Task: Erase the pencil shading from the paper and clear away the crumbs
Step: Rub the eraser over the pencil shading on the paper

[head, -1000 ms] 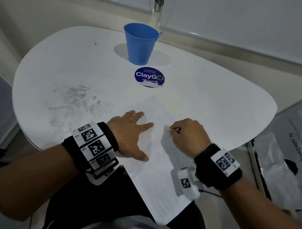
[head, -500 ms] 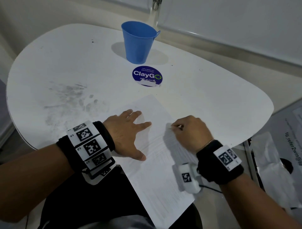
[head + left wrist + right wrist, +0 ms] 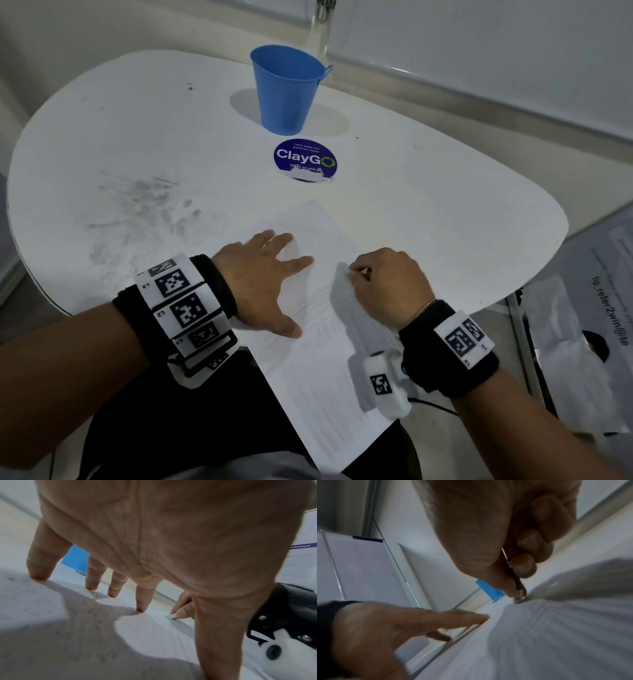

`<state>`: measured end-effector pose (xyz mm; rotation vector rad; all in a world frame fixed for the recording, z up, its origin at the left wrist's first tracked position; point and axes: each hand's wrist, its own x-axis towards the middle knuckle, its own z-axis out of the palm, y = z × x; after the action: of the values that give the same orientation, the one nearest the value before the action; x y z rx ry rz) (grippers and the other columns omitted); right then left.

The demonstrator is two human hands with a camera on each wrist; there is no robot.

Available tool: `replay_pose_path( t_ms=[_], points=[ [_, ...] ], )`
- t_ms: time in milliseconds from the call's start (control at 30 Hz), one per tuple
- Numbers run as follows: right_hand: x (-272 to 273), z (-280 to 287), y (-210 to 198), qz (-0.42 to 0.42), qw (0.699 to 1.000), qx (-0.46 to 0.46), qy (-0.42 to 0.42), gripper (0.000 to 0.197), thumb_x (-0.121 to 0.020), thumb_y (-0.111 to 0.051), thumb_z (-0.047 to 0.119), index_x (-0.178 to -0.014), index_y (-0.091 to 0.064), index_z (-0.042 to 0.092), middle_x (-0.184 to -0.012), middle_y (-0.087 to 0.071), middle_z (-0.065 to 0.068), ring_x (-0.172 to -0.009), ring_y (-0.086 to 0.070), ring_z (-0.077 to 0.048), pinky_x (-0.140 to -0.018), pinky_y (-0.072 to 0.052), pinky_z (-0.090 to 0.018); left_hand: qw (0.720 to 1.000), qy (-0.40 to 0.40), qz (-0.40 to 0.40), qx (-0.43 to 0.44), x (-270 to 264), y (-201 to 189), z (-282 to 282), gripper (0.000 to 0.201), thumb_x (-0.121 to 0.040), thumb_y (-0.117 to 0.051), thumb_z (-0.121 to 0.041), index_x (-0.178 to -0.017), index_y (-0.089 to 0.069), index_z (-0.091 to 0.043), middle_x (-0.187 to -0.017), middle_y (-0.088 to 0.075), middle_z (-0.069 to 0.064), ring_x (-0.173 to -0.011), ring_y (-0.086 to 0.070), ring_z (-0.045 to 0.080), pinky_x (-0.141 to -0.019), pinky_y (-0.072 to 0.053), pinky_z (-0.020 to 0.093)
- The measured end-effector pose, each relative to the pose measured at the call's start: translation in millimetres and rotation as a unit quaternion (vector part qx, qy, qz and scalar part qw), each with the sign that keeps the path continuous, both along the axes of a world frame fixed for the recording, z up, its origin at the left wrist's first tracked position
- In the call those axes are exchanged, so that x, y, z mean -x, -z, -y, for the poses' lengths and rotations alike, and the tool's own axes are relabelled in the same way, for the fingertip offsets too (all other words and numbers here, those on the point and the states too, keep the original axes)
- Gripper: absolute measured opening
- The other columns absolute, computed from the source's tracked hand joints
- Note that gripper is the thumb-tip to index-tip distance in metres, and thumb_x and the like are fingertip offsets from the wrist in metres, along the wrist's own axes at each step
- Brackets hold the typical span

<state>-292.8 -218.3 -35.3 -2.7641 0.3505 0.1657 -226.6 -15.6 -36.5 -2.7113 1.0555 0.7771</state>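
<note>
Where the rounded white table (image 3: 428,205) curves back toward the person, its near edge runs under both wrists, and the sheet of paper (image 3: 329,394) overhangs that edge, its lower corner hanging past the tabletop. Bare tabletop lies open to the right of the sheet and between the sheet and the round "ClayGo" sticker (image 3: 305,159); grey smudges (image 3: 137,205) mark the matte surface to the left. Beyond the sticker stands a blue tapered bucket (image 3: 286,92), smooth-sided, with a small lug at its rim, well apart from the hands. The paper is thin, faintly lined with print and slightly rippled between the hands. On its left part the left hand (image 3: 260,284) lies flat, fingers straight and spread, tips pressing the sheet. Just beside it, the right hand (image 3: 387,284) is curled, thumb and fingertips pinching a slim pencil (image 3: 515,580) whose eraser end (image 3: 518,599) touches the paper.
</note>
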Motion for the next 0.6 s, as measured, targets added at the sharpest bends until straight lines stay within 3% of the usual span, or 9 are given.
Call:
replay_pose_path(
  t_ms=[167,267,433,533,600],
  points=[
    [-8,18,-5,0.023,0.998,-0.004,0.054,0.020,-0.094,-0.058,0.028,-0.091,-0.077,0.026,-0.091,-0.075,0.003,-0.086,-0.067,-0.024,-0.077,-0.055,-0.033,1.000,-0.002,0.000,-0.006,1,0,-1,0.111,-0.075,-0.053,-0.087,-0.156,0.011,-0.049,-0.166,0.021,-0.007,-0.154,0.016,0.019,-0.121,-0.022,0.045],
    [-1,4,1,0.014,1.000,0.009,-0.003,0.020,-0.093,-0.056,0.026,-0.090,-0.076,0.023,-0.087,-0.074,0.003,-0.083,-0.067,-0.025,-0.076,-0.055,-0.035,1.000,-0.002,0.002,-0.003,1,1,0,0.111,-0.074,-0.053,-0.088,-0.156,0.012,-0.049,-0.166,0.021,-0.007,-0.155,0.016,0.018,-0.120,-0.023,0.045],
    [-7,18,-7,0.013,0.999,-0.017,0.042,0.017,-0.094,-0.060,0.028,-0.093,-0.077,0.026,-0.096,-0.075,0.005,-0.091,-0.067,-0.022,-0.082,-0.054,-0.034,1.000,-0.002,0.003,-0.003,1,1,-1,0.111,-0.074,-0.052,-0.088,-0.156,0.012,-0.049,-0.166,0.022,-0.008,-0.154,0.016,0.019,-0.120,-0.022,0.045],
    [-3,7,-5,-0.003,1.000,-0.014,-0.010,0.019,-0.093,-0.059,0.026,-0.093,-0.077,0.023,-0.093,-0.075,0.004,-0.089,-0.067,-0.022,-0.082,-0.054,-0.034,1.000,-0.001,0.005,0.001,0,2,0,0.111,-0.074,-0.052,-0.089,-0.156,0.011,-0.049,-0.166,0.021,-0.007,-0.155,0.016,0.019,-0.121,-0.024,0.045],
    [-4,9,-4,-0.003,1.000,-0.025,-0.002,0.017,-0.093,-0.060,0.027,-0.093,-0.077,0.025,-0.094,-0.075,0.005,-0.090,-0.067,-0.020,-0.083,-0.054,-0.035,1.000,0.000,0.005,-0.003,0,2,1,0.111,-0.074,-0.052,-0.088,-0.156,0.011,-0.048,-0.166,0.021,-0.007,-0.155,0.015,0.019,-0.121,-0.024,0.045]
  ],
)
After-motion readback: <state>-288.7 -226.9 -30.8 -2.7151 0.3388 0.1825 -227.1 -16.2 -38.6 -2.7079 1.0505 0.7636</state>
